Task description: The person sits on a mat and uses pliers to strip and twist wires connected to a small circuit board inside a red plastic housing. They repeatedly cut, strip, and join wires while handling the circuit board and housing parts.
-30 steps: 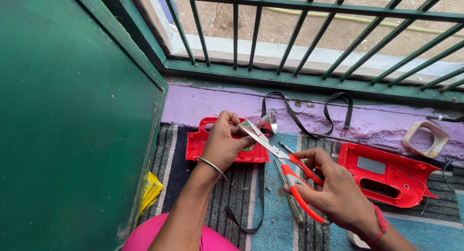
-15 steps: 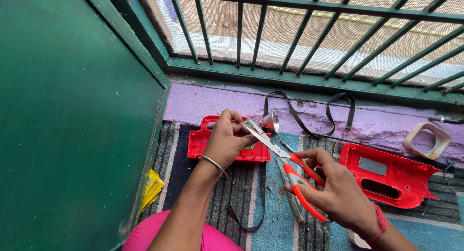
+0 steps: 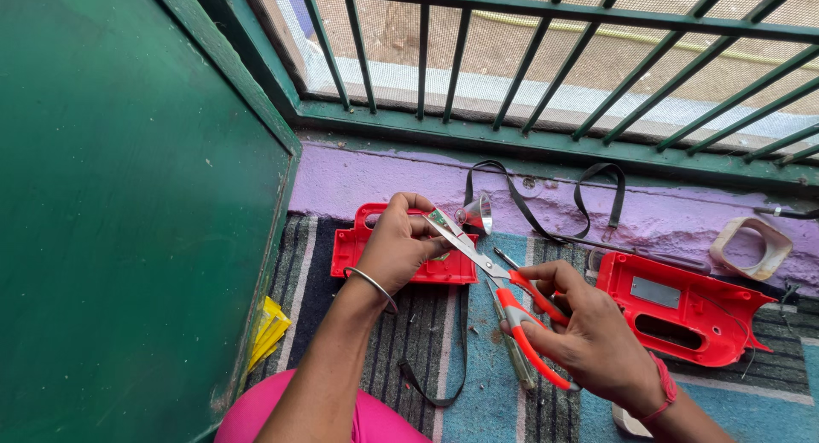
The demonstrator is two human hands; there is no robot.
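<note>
Passage to the left is blocked by the green door (image 3: 128, 196); ahead, by the barred railing (image 3: 529, 76) above the purple ledge (image 3: 367, 183). The rug (image 3: 478, 392) between the hands is crossed by a black strap (image 3: 461, 341). Rightward room is taken by the red casing (image 3: 682, 306).

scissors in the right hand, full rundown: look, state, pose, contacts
The scissors have bright metal blades and orange-red plastic loop handles, one loop long and narrow. They lie slantwise, tips up and to the left, handles down and to the right. The right hand holds them by the handles, fingers through and around the loops. The blades look nearly shut, their tips meeting a small piece pinched in the left hand; what that piece is cannot be told. They are held in the air above the striped mat, in front of a red plastic casing.
</note>
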